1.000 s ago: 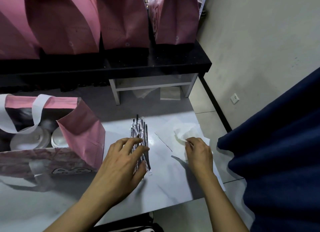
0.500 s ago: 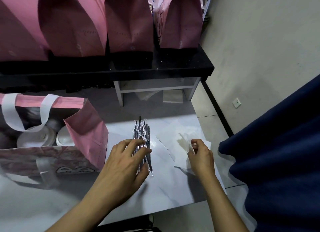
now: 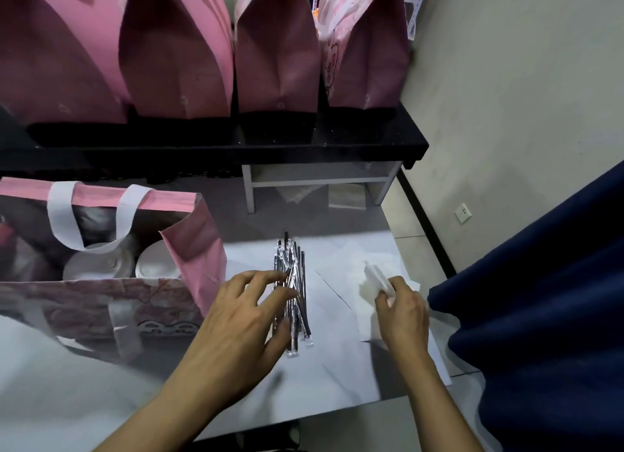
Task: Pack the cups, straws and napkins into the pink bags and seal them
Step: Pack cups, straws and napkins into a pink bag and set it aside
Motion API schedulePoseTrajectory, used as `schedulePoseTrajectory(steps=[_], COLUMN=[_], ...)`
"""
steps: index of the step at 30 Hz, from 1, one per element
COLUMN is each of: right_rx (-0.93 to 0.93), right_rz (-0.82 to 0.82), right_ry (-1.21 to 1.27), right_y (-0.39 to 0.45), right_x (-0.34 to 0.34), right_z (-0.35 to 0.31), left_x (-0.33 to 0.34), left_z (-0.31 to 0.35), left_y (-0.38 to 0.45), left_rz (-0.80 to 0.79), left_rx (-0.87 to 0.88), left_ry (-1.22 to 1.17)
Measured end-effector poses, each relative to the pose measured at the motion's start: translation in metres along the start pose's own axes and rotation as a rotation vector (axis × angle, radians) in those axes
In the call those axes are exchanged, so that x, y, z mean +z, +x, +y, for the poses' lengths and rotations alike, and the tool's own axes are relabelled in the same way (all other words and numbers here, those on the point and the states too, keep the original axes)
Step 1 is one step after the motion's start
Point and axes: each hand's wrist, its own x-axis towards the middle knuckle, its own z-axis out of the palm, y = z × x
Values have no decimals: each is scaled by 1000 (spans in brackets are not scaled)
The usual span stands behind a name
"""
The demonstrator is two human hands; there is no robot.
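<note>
Head view showed the left hand (image 3: 250,320) spread over a bundle of wrapped straws (image 3: 293,292) lying lengthwise near the middle of the white table (image 3: 337,377), fingertips touching the bundle's left side and thumb tucked at its near end; nothing was lifted yet. The right hand (image 3: 403,316) pinched a crumpled napkin (image 3: 376,277) between thumb and fingers, over a stack of napkins (image 3: 341,303) beside the table's right edge. An open pink bag (image 3: 189,249) stood at the left edge, just beside the straws, with lidded cups (image 3: 157,267) already inside.

The straws looked light and thin, their film wrappers probably slippery and apt to fan apart, so a few would best be taken around the middle, thumb beneath. The napkin seemed soft and limp, easily torn or dragging its neighbours; a pinch at a loose corner or fold should free one sheet.
</note>
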Motion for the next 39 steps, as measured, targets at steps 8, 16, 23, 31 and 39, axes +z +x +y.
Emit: schedulePoseTrajectory(steps=[8,16,23,31,39], right_rx=[-57,-368,-942,-816,-919], right_rz=[193,134,-237,-673,154], right_ry=[205,577,564,-47,-124], right_y=[-15,-42,-80,-95,-87], right_x=[-64,-94,-71,-10,22], right_z=[-76,-220,-335,-380,-387], left_x=[-61,-130,-164,-167,-165], left_z=[-6,-80,-203,-249,-260], left_y=[-17,-39,-45,-21,-16], left_rz=[101,327,309,-179,-107], left_rx=[90,-15,-256,-285,-243], left_ry=[-37,59,201,168,-28])
